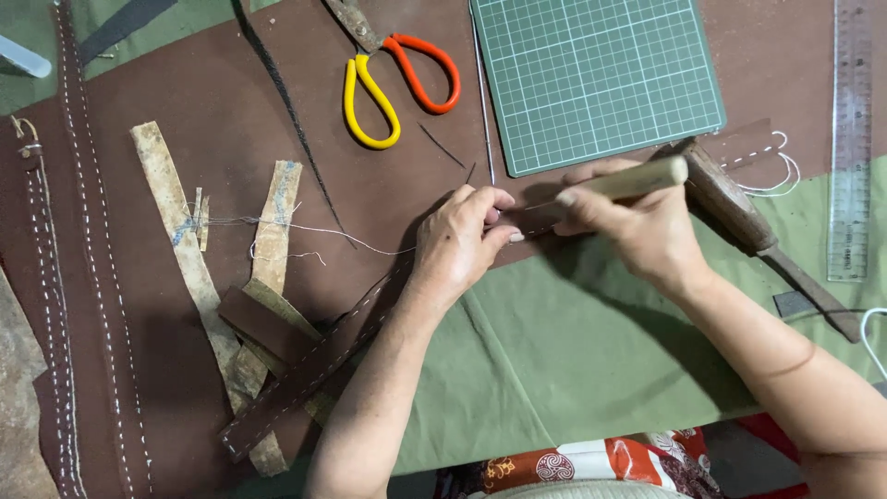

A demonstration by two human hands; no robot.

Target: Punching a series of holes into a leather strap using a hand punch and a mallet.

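My left hand [459, 242] pinches a dark brown stitched leather strap [305, 374] at its upper end, near the middle of the table. A white thread [305, 229] runs from the strap off to the left. My right hand [637, 226] grips a pale wooden-handled awl [637, 180], its tip pointing left at the strap between my left fingers. Both hands meet over a big brown leather sheet [388, 185] laid on green cloth [573, 351].
Scissors with one orange and one yellow handle [397, 83] lie above the hands. A green cutting mat [596, 79] sits at the top right, a clear ruler [850, 139] at the right edge, a wooden-handled tool [739, 212] beside my right hand. Tan leather strips [185, 249] and stitched straps [88, 249] lie left.
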